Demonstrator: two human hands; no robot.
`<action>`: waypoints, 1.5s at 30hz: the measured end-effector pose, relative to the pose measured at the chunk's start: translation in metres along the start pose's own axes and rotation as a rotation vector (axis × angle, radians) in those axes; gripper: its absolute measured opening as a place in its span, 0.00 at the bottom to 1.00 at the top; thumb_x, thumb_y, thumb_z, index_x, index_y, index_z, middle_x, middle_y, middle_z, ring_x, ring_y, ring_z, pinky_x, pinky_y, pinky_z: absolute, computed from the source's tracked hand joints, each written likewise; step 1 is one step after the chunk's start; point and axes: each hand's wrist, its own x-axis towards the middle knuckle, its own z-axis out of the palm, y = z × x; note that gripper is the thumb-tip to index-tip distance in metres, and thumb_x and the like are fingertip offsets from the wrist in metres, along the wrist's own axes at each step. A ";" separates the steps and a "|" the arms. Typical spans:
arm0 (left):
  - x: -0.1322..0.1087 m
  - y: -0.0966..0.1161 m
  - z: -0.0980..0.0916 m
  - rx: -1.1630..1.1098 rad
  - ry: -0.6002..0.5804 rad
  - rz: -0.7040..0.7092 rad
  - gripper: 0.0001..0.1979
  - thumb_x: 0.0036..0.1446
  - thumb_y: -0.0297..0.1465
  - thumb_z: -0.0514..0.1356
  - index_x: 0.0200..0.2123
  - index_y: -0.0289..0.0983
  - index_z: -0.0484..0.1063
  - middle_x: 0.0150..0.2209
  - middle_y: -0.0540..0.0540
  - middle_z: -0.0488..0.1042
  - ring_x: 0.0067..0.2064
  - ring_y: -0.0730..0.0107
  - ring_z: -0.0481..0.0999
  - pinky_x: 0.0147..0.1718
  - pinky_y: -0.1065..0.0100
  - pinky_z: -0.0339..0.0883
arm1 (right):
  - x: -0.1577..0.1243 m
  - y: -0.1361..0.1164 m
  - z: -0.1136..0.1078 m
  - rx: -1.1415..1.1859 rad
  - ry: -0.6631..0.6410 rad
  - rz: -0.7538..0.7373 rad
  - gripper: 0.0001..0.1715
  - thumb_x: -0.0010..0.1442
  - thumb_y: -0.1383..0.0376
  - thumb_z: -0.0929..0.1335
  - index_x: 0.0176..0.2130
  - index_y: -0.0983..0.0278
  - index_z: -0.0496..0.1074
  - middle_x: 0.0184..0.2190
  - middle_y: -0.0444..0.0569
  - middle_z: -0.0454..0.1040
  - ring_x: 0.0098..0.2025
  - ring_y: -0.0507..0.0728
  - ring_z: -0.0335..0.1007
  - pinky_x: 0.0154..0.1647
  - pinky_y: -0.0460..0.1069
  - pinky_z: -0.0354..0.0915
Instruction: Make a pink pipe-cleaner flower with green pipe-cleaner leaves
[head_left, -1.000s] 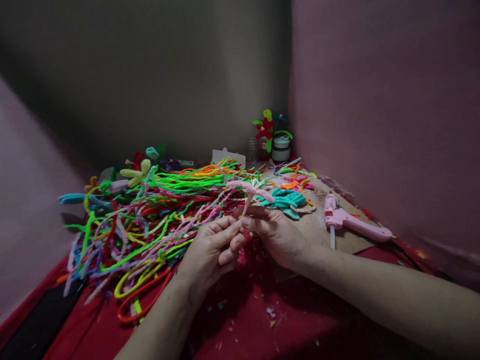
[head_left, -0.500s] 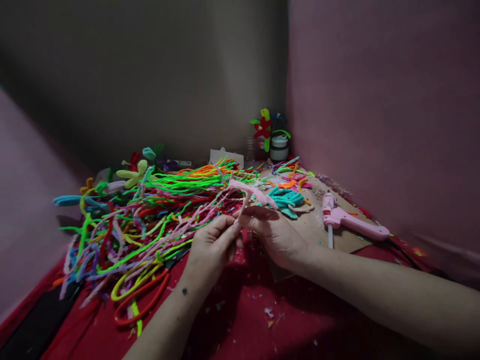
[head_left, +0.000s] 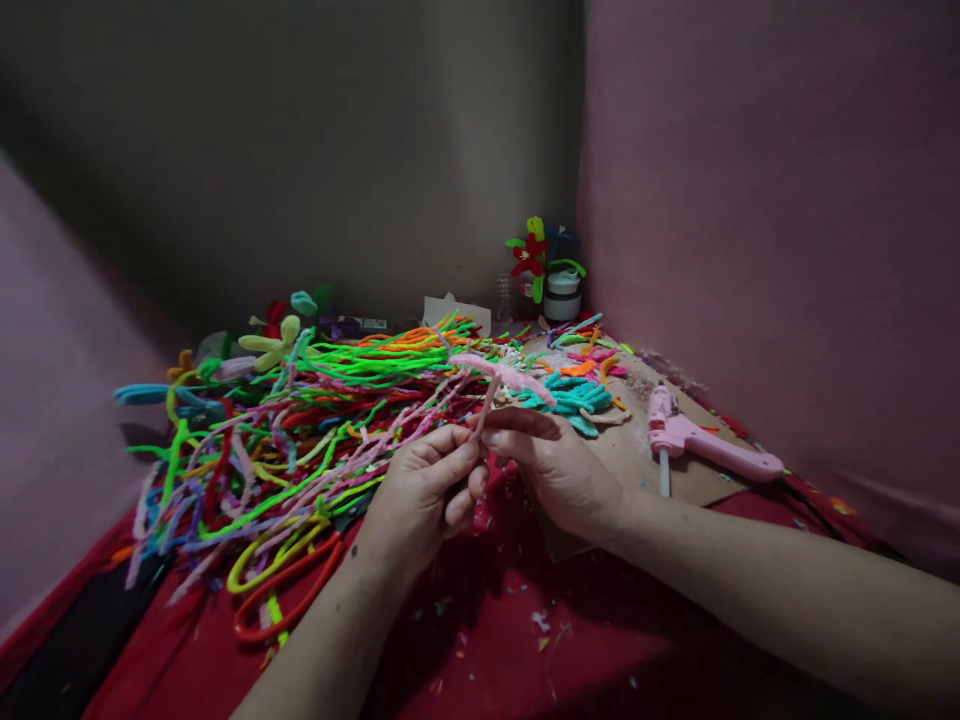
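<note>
Both the left hand (head_left: 427, 480) and the right hand (head_left: 559, 470) grasp the thin stem of a pink fuzzy piece (head_left: 510, 376), their thumbs and fingertips pinching it close together. The piece is held up at the middle, over the near edge of the clutter, with its petal-like arms spreading to either side above the stem.

To the left, a heap of fuzzy stems (head_left: 390, 362) in green, orange, pink, red and purple sprawls across a red cloth (head_left: 517, 640). A red loop (head_left: 289, 612) lies at its near edge. Just beyond the right hand, a turquoise bundle (head_left: 574, 398) rests on a brown board (head_left: 637, 465), and a pink glue gun (head_left: 694, 442) lies farther right, its white stick pointing towards the person. Behind, near the wall corner, a red flower (head_left: 529, 256) stands beside a pale-lidded jar (head_left: 562, 298), with a white card (head_left: 459, 316) to their left. Small scraps dot the cloth.
</note>
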 end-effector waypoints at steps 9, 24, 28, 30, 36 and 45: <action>0.001 0.001 -0.001 -0.073 -0.073 -0.057 0.05 0.56 0.31 0.57 0.30 0.35 0.65 0.15 0.56 0.64 0.11 0.87 0.48 0.08 0.83 0.43 | -0.001 0.001 -0.002 0.020 -0.012 0.006 0.08 0.42 0.69 0.73 0.29 0.63 0.77 0.27 0.44 0.76 0.31 0.51 0.68 0.39 0.49 0.62; 0.000 0.002 -0.002 0.043 -0.104 -0.028 0.08 0.56 0.34 0.55 0.28 0.35 0.66 0.17 0.53 0.67 0.11 0.84 0.54 0.08 0.80 0.50 | 0.000 0.000 -0.003 0.059 -0.074 0.024 0.04 0.43 0.69 0.72 0.26 0.64 0.73 0.26 0.42 0.71 0.29 0.50 0.64 0.38 0.49 0.60; 0.001 -0.002 0.003 0.317 -0.022 0.095 0.09 0.56 0.36 0.55 0.30 0.36 0.65 0.21 0.53 0.67 0.16 0.79 0.61 0.12 0.76 0.55 | 0.001 0.001 -0.004 0.011 -0.015 0.004 0.05 0.43 0.69 0.72 0.25 0.65 0.73 0.24 0.42 0.70 0.27 0.50 0.63 0.35 0.48 0.60; 0.002 -0.007 0.004 0.504 0.083 0.208 0.07 0.55 0.35 0.56 0.32 0.37 0.66 0.21 0.53 0.66 0.18 0.77 0.62 0.16 0.75 0.57 | 0.001 0.002 -0.004 0.004 0.002 -0.001 0.05 0.43 0.69 0.72 0.26 0.65 0.73 0.25 0.43 0.71 0.28 0.50 0.64 0.34 0.48 0.60; 0.001 -0.019 0.002 0.946 0.367 0.568 0.03 0.54 0.31 0.57 0.31 0.39 0.70 0.23 0.53 0.66 0.23 0.75 0.63 0.27 0.74 0.56 | 0.003 0.003 -0.003 0.011 0.085 -0.005 0.08 0.39 0.68 0.74 0.25 0.65 0.74 0.25 0.42 0.72 0.29 0.49 0.64 0.36 0.47 0.59; 0.000 -0.017 0.004 0.910 0.341 0.558 0.03 0.53 0.31 0.57 0.28 0.40 0.69 0.22 0.52 0.67 0.22 0.73 0.62 0.26 0.73 0.54 | 0.001 0.002 -0.002 -0.029 0.081 0.051 0.08 0.41 0.68 0.73 0.26 0.64 0.72 0.24 0.43 0.71 0.29 0.52 0.64 0.35 0.49 0.60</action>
